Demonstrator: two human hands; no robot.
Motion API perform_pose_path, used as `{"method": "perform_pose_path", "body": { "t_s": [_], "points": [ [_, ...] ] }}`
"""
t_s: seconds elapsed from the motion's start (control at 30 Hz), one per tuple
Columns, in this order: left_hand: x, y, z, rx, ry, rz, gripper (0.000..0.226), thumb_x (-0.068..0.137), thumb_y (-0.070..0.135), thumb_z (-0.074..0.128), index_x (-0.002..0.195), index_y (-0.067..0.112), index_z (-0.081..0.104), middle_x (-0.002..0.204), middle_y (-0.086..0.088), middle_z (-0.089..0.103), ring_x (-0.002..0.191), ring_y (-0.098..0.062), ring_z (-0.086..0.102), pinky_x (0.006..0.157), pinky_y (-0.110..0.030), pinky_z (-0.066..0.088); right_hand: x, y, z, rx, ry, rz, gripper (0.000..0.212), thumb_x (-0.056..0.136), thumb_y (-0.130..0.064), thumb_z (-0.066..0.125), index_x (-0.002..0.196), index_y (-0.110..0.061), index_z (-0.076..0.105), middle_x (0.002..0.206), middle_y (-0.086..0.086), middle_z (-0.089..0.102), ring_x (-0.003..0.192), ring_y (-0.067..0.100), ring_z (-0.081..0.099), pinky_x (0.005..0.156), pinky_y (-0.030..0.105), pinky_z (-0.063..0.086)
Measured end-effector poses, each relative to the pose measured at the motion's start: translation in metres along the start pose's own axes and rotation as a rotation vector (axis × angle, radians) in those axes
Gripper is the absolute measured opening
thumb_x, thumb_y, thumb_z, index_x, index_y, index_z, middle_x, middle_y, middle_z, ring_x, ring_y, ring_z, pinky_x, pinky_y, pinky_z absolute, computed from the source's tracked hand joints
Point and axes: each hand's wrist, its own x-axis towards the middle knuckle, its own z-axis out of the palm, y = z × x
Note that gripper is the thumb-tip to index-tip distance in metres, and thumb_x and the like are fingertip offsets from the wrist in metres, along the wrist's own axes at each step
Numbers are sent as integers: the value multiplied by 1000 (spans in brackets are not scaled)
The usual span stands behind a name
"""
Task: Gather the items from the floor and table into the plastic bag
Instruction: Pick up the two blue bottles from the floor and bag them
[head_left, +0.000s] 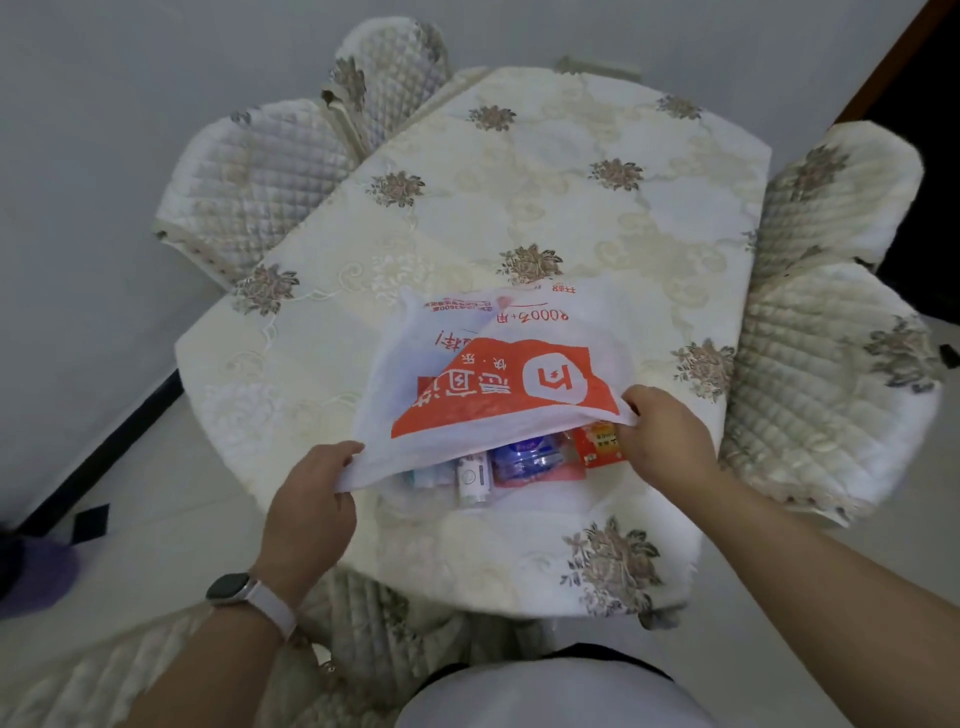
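in the middle of the frame, the plastic bag (498, 379) is lying on the table (571, 208). my left hand (311, 499) and right hand (665, 431) are pinching its upper rim, lifting the mouth. i'm judging it best to be raising the 2 grips evenly, so the water bottle (530, 460) and red packet (602, 441) aren't sliding out.

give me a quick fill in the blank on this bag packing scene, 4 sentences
1. The plastic bag lies on the ___.
2. A watch is worn on the ___ wrist.
3. The bag's open edge is gripped by ___ hands: the left hand and the right hand.
4. The bottle lies ___ the bag.

Missing words: table; left; two; inside.
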Motion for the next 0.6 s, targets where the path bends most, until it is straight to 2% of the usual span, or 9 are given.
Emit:
{"method": "perform_pose_path", "body": {
  "t_s": [0.1,0.23,0.33,0.4,0.5,0.6],
  "points": [
    [-14,-5,6,1,-70,0,53,68,-2,43,114,5,67,104,-12,67,94,-33,64,82,-41,53,-16,11,8,-116,-59,-61,14,83,-8,54,76,-15,44,72,-1,41,67,28,48,53,32,32],
    [-29,-4,12,110,-173,108,48,68,12,56,114,11,69,106,-8,67,93,-27,62,80,-37,54,-35,34,16,-209,-180,-84,19,81,-2,49,73,-17,41,68,-3,36,67,31,50,56,37,44],
    [-29,-4,24,207,-197,136,35,76,32,54,98,15,76,95,-4,68,83,-27,63,69,-36,55,-45,39,17,-260,-201,-75,18,80,-2,48,75,-18,41,69,-2,37,68,32,51,56,36,44],
    [-31,-4,28,231,-193,107,36,83,36,48,87,14,76,88,-4,68,76,-27,63,65,-38,55,-50,41,17,-288,-207,-54,12,82,-7,48,78,-17,43,70,-1,39,67,30,50,54,33,39],
    [-38,-3,26,174,-132,40,32,83,35,57,94,11,74,93,-6,69,80,-27,64,71,-38,55,-62,45,19,-247,-138,-16,9,87,-19,53,81,-14,49,73,-1,43,64,25,47,52,30,35],
    [-45,5,19,133,-89,34,39,81,40,56,101,10,72,101,-7,69,89,-27,64,78,-38,52,-79,43,17,-219,-12,-44,21,89,-28,58,102,-12,62,92,6,58,78,29,56,59,35,47]
  ]
}}
